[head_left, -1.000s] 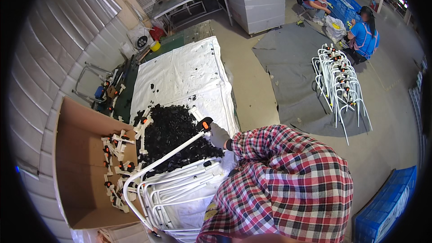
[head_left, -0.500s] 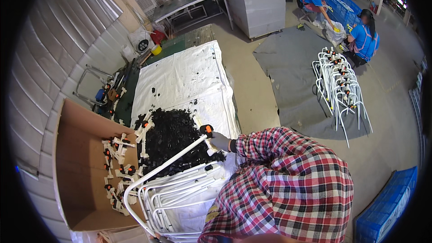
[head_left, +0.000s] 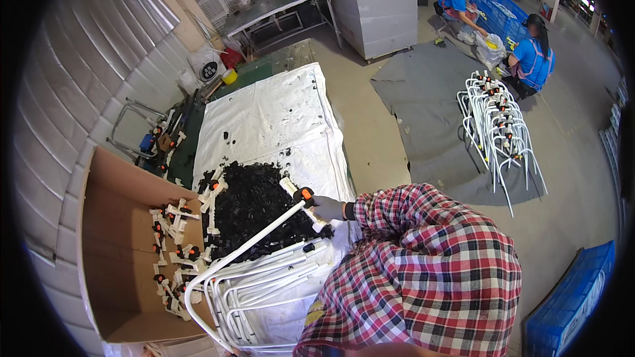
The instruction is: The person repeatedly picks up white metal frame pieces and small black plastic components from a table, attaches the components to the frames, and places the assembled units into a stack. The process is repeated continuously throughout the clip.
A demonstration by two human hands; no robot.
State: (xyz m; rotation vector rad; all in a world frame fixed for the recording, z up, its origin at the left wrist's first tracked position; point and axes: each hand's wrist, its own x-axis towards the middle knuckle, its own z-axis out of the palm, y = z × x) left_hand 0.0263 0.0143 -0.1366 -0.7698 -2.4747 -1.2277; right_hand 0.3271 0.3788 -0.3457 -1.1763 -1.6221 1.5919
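Head view: a white bent metal tube [head_left: 254, 246] runs slantwise from its curved lower end near the cardboard box up to a gloved hand, which, reaching out of the plaid sleeve toward the left, I take to be the right hand [head_left: 327, 208]. Its fingers are closed around the tube's upper end, just below a white plastic fitting with an orange and black cap [head_left: 303, 194] that sits on the tube tip, right beside the fingertips. The left hand is out of sight; whether it grips anything cannot be told.

The tube's raised end hangs over a heap of small black plastic parts [head_left: 254, 208] piled on a white sheet [head_left: 278, 112] that covers a long low surface. Under the tube's lower half lies a stack of similar white bent tubes [head_left: 264, 291], resting flat and close together, their curved ends toward the box. Just left of the black heap, a scatter of white fittings with orange and black caps [head_left: 175, 238] spills along the inner edge of an open cardboard box [head_left: 119, 244].

The person's red, white and dark plaid shirt [head_left: 423, 277] fills the lower middle. Farther off, on a grey mat [head_left: 423, 99] on the concrete floor, stands another bundle of white bent tubes [head_left: 496, 125] with fittings already on them. Beyond it two people in blue tops [head_left: 529, 59] crouch by a blue crate. A large grey bin [head_left: 377, 3] stands behind the sheet, near a metal table [head_left: 278, 6]. A blue crate [head_left: 569, 304] sits at the lower right.
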